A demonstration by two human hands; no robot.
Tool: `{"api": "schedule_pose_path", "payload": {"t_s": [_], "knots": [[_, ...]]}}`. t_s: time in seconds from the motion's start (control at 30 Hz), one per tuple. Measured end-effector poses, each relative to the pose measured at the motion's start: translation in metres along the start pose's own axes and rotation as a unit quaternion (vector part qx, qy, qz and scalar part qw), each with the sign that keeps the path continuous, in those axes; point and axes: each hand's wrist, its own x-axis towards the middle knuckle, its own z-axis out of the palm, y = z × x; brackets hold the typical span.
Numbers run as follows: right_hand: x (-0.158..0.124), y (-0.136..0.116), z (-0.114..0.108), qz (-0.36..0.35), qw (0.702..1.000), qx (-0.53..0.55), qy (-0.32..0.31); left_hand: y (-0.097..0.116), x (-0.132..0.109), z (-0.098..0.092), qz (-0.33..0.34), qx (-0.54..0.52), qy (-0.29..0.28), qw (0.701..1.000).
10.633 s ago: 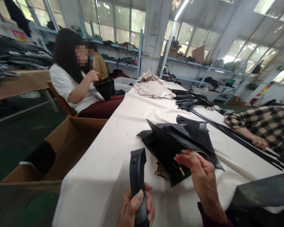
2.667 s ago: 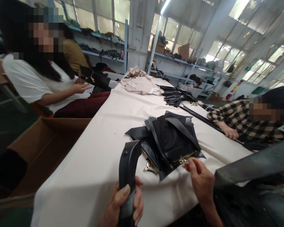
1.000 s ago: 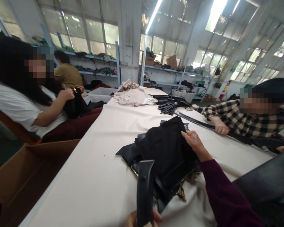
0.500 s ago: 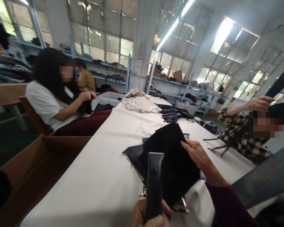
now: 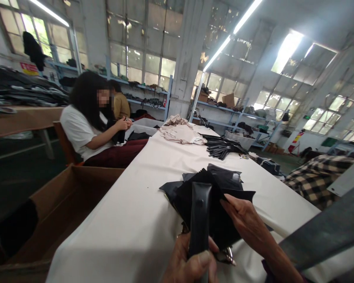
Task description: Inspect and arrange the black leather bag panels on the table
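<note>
My left hand [image 5: 191,259] is closed round a flat black strap-like piece [image 5: 200,212] that stands up with its wide end on top. My right hand [image 5: 238,208] pinches the right edge of a black cloth piece [image 5: 221,220], which lies just behind the strap. Under and beyond the cloth, more black pieces [image 5: 224,175] are spread on the white-covered table [image 5: 112,232]. Metal clasps [image 5: 230,255] show below the cloth, near my left hand.
An open cardboard box [image 5: 85,181] stands left of the table. Beige pieces [image 5: 181,131] and black strips [image 5: 224,146] lie farther back. A person [image 5: 82,125] sits at the left; a checkered sleeve [image 5: 312,177] and a grey bar [image 5: 324,224] are at the right.
My right hand has moved lower with the cloth, uncovering more black pieces behind it. The person at the right has bent down. The view has shifted left.
</note>
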Motion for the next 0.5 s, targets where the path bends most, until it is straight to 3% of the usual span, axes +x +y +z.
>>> {"api": "schedule_pose_path", "payload": {"t_s": [0.1,0.27,0.4,0.5], "knots": [[-0.001,0.007,0.006,-0.026,0.998,-0.050,0.026,-0.001,-0.007,-0.012,0.018,-0.005,0.006,1.000],[0.004,0.036,0.029,-0.077,0.980,-0.129,0.128,0.008,-0.025,-0.036,0.068,-0.008,0.033,0.997],[-0.009,0.051,0.062,-0.140,0.980,-0.100,0.100,0.016,-0.040,-0.044,0.082,-0.013,0.066,0.994],[-0.023,0.060,0.091,-0.124,0.986,-0.057,0.092,0.015,-0.045,-0.045,0.060,-0.027,0.096,0.993]]}}
